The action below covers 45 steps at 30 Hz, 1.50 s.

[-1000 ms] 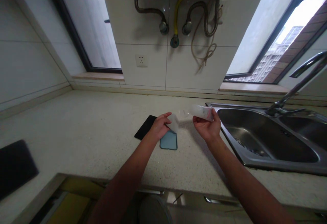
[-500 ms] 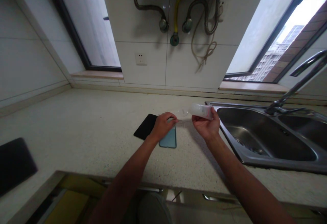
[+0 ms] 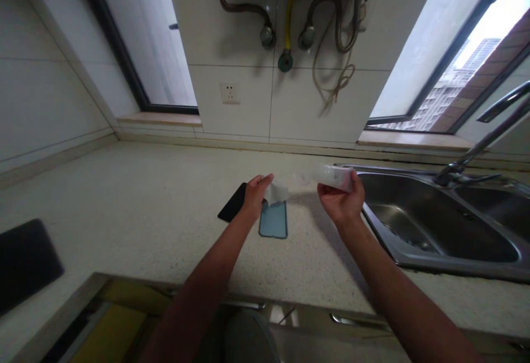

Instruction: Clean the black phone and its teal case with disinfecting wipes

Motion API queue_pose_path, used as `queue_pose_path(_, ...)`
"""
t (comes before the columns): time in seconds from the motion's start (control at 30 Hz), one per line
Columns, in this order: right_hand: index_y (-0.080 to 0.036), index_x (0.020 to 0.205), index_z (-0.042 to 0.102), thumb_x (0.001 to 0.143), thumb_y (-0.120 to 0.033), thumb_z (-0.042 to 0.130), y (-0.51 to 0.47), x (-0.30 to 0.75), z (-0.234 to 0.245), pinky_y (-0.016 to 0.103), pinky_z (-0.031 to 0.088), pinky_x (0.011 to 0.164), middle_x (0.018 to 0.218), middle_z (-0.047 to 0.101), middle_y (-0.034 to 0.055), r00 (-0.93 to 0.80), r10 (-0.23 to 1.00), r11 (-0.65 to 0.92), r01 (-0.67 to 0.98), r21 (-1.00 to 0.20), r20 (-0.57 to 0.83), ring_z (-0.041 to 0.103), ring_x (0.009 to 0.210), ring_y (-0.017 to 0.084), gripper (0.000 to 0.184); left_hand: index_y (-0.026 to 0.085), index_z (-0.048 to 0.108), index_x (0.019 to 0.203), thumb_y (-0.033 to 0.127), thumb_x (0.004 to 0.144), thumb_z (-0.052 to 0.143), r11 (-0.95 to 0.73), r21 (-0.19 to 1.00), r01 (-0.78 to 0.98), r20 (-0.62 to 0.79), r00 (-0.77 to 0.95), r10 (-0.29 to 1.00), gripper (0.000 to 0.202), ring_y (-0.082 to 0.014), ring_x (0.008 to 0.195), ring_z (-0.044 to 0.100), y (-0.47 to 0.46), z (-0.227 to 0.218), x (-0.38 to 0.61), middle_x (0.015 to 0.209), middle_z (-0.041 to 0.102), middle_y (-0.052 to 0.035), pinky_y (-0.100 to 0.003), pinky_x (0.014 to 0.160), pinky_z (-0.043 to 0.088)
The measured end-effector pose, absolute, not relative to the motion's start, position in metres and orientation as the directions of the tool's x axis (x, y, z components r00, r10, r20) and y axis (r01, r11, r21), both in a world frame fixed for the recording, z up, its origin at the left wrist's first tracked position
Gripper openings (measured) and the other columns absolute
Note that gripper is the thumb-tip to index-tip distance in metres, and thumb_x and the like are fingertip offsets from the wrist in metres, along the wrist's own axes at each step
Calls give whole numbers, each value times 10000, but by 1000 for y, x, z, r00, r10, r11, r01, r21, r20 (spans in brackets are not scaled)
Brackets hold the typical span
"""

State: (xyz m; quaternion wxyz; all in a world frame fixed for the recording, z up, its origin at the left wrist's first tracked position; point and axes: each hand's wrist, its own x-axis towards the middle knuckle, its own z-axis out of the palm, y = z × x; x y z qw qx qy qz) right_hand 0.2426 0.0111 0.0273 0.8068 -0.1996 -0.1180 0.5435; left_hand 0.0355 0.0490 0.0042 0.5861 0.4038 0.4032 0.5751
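Note:
My left hand (image 3: 255, 195) is closed, pinching a thin white sheet (image 3: 276, 193) that looks like a tissue or wipe. The sheet hangs over the upper end of a pale blue phone case (image 3: 273, 222) lying on the counter. Partly hidden behind that hand is a flat black phone-like slab (image 3: 232, 203), close to the case. My right hand (image 3: 342, 200), palm up, grips a translucent white packet (image 3: 334, 176) with pink marks, held sideways above the counter beside the sink. A blurred clear part extends leftward from the packet; its shape is hard to make out.
A steel double sink (image 3: 434, 217) with a tap (image 3: 467, 159) is set into the counter (image 3: 136, 203) at right. Another dark slab (image 3: 27, 263) lies at the far left. Pipes and a socket (image 3: 230, 93) are on the tiled wall behind. A drawer at the lower left stands open.
My left hand has moved slightly left, away from the packet, and the white sheet now shows in its fingers. The right hand and packet have shifted a little right.

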Motion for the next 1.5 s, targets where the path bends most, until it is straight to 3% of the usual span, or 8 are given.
queue_pose_path(0.13,-240,888,649,758,-330,748,12,240,29,275,596,613,781,711,-67,606,787,559,-624,-546,112,702,721,143,187,175,532,678,201,785,720,272,796,-541,-250,116,961,218,-118,550,551,51,-4,39,599,580,9,-226,566,418)
queue_pose_path(0.27,-241,840,701,726,-236,805,2,230,33,199,575,713,790,723,-72,770,535,741,-231,-630,347,687,727,94,155,145,594,740,82,822,623,371,739,-563,-313,200,928,108,-163,658,644,51,-9,47,676,648,-48,-283,703,510)
queue_pose_path(0.43,-248,855,775,555,-135,907,-21,216,35,255,579,836,912,791,0,181,799,561,117,-819,573,738,859,177,347,108,655,898,196,936,516,515,629,-583,-369,359,857,169,-192,686,675,50,-10,52,805,707,-122,-334,749,546)
queue_pose_path(0.8,-274,995,781,598,-147,894,-30,219,15,358,588,929,1007,786,30,223,602,727,245,-642,767,745,924,220,433,123,672,972,262,985,435,547,528,-649,-376,399,836,274,-206,793,694,51,-10,51,863,721,-120,-357,846,538)
queue_pose_path(0.97,-277,919,790,577,-149,901,-32,208,30,314,594,902,961,794,9,143,753,621,169,-766,642,753,881,213,382,107,675,1011,257,975,449,534,548,-644,-386,371,844,273,-213,775,691,50,-6,51,857,722,-125,-355,825,546)
queue_pose_path(1.17,-239,911,771,615,-108,879,-31,210,26,313,591,906,972,785,36,409,703,653,-46,-756,582,739,945,221,341,131,667,1042,222,964,466,496,562,-662,-405,303,863,234,-204,806,695,52,-9,51,893,728,-120,-346,827,547)
queue_pose_path(1.37,-273,1018,779,619,-181,883,-28,211,37,279,590,830,1036,785,12,202,782,559,194,-806,590,732,902,202,422,115,661,1013,205,970,452,488,555,-674,-399,299,867,231,-189,766,686,49,-5,51,852,720,-106,-336,832,549)
queue_pose_path(1.5,-243,1042,776,686,-236,852,-30,212,37,290,563,902,1083,773,37,159,778,594,128,-794,608,721,947,207,364,111,664,999,213,980,439,486,554,-676,-409,287,866,247,-180,731,686,48,-2,52,838,723,-101,-307,763,553)
